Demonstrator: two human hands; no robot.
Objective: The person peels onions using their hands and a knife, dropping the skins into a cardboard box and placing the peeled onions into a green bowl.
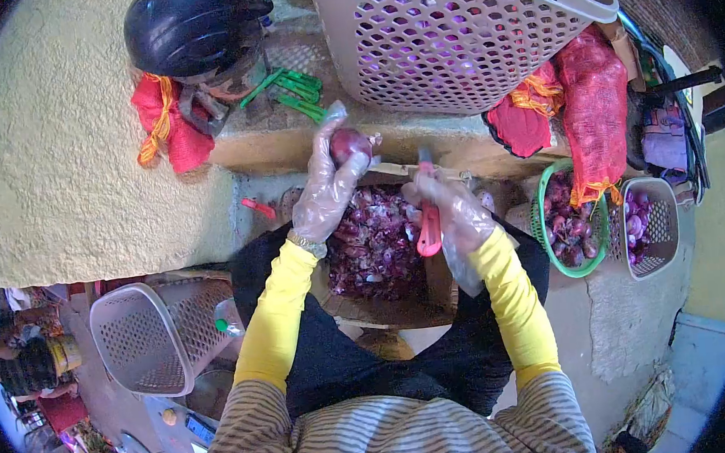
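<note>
A red onion is held in my left hand, which wears a clear plastic glove, above the left rear of a cardboard box. My right hand, also gloved and slightly blurred, is closed around a knife with a red-pink handle, its blade pointing away from me. The two hands are apart, and the blade does not touch the onion. Between my legs, the box holds a heap of purple onion skins.
Beyond the hands, a ledge carries a large pale basket, a black helmet, green-handled knives and red net bags. Right, a green basket holds onions beside a smaller basket. Left lies a tipped basket.
</note>
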